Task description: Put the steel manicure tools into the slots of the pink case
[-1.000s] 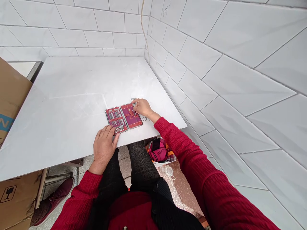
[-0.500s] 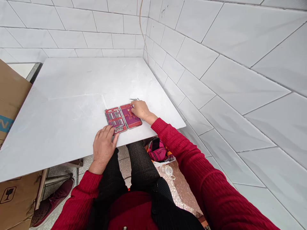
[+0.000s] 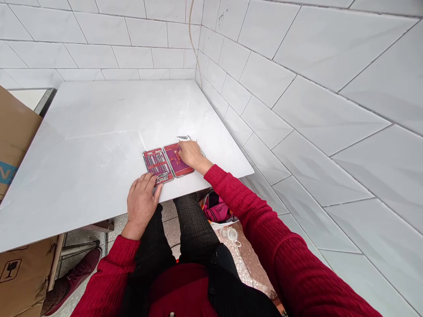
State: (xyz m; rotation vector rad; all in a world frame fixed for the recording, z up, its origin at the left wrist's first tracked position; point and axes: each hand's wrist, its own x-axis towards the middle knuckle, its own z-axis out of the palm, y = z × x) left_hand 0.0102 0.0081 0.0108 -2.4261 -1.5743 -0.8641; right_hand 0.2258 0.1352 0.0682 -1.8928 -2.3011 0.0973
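Red-and-purple hinged case (image 3: 179,168): While it lies open near the front edge of the white flat desk (image 3: 82,167), the bare, red-cuffed right hand (image 3: 191,154) covers part of its right half.
Bare, red-cuffed left hand (image 3: 142,200): thumb apart from loosely bent fingers, at the case's near left corner; whether it grips cannot be told.
Right hand: fingers bunched narrow; anything held is hidden.
Slim silver metal tools (image 3: 153,162): in the case's left half, too small to tell apart.
Silver metal implement (image 3: 182,137): just beyond the right hand, hard to make out.
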